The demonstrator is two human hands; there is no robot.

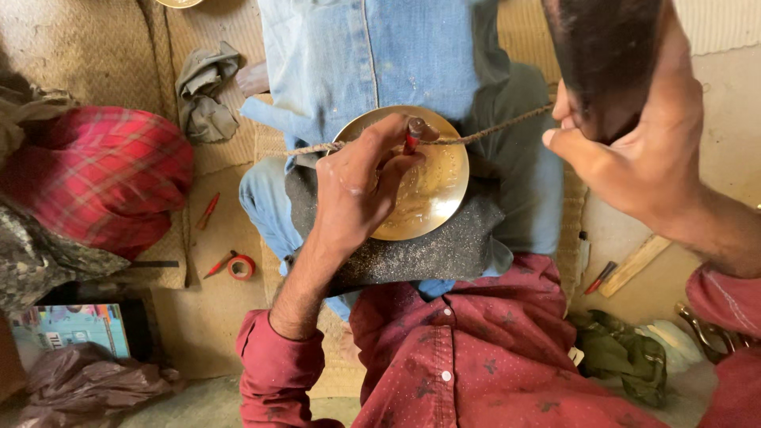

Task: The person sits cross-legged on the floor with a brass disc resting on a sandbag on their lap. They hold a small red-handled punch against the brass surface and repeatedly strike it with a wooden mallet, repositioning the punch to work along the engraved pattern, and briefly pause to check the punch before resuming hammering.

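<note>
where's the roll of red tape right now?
In the head view the roll of red tape lies on the floor mat at lower left, beside a red-handled tool, left of the person's left forearm.

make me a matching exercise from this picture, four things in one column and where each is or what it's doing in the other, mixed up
Things
1. left hand
2. right hand
3. brass plate
4. roll of red tape

Places or states
A. on the floor mat, left of the lap
B. raised, gripping a dark mallet
C. on the dark cloth on the lap, under a rope
D. holding a red-handled punch upright on the plate

Pairs: 1-D, 2-B, 3-C, 4-A
</note>
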